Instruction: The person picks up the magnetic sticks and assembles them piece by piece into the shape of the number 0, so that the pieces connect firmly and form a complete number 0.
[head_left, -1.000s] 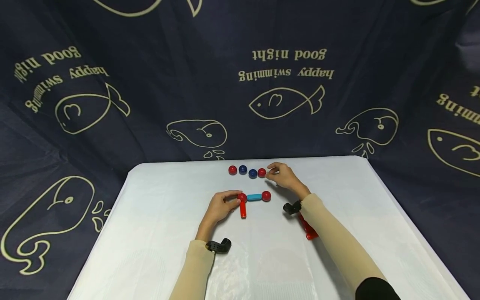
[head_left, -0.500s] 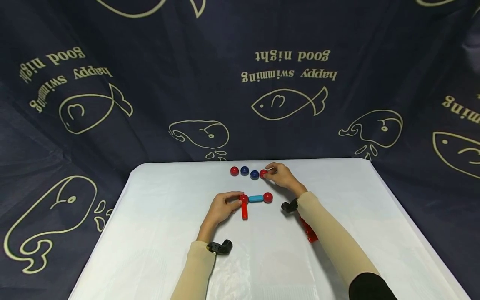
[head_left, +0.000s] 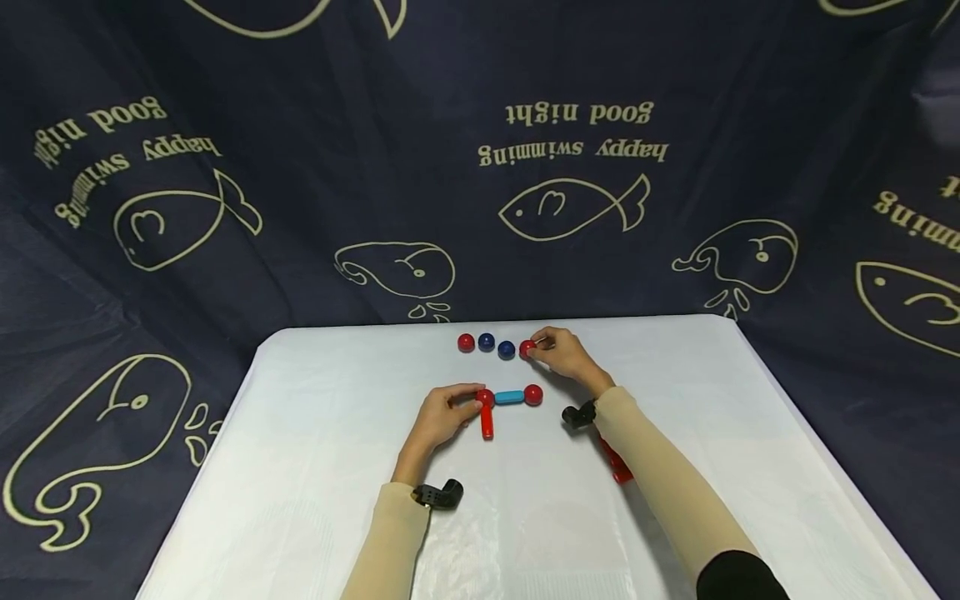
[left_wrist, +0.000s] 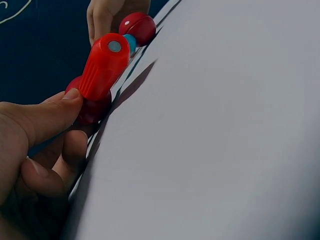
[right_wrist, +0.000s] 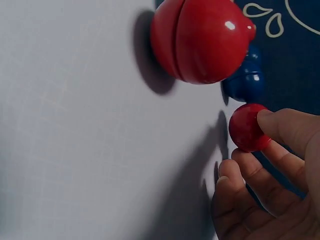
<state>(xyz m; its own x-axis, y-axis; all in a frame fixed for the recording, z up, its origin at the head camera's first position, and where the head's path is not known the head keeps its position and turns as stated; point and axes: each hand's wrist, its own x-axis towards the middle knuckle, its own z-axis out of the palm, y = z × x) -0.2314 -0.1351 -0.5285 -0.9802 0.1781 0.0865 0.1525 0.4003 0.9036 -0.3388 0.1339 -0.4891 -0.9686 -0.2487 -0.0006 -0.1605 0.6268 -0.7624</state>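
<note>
My left hand (head_left: 442, 414) pinches a red ball (head_left: 486, 398) between thumb and fingers. From that ball a red magnetic rod (head_left: 487, 423) points towards me, and a light blue rod (head_left: 509, 397) runs right to a second red ball (head_left: 533, 394). In the left wrist view the red rod's free end shows a round metal disc (left_wrist: 114, 46). Farther back, my right hand (head_left: 564, 352) holds another red ball (right_wrist: 248, 127) between thumb and fingers, at the right end of a row of balls. Its fingertips partly cover that ball in the head view.
Two blue balls (head_left: 506, 350) and a red ball (head_left: 466, 342) continue the row near the back edge of the white table (head_left: 315, 467). Red pieces (head_left: 617, 462) lie partly hidden under my right forearm. A dark printed curtain (head_left: 480, 275) hangs behind the table.
My right hand has taken hold of the right-end red ball, which now sits slightly farther from the blue ball beside it. My left hand and the joined pieces stay put.
</note>
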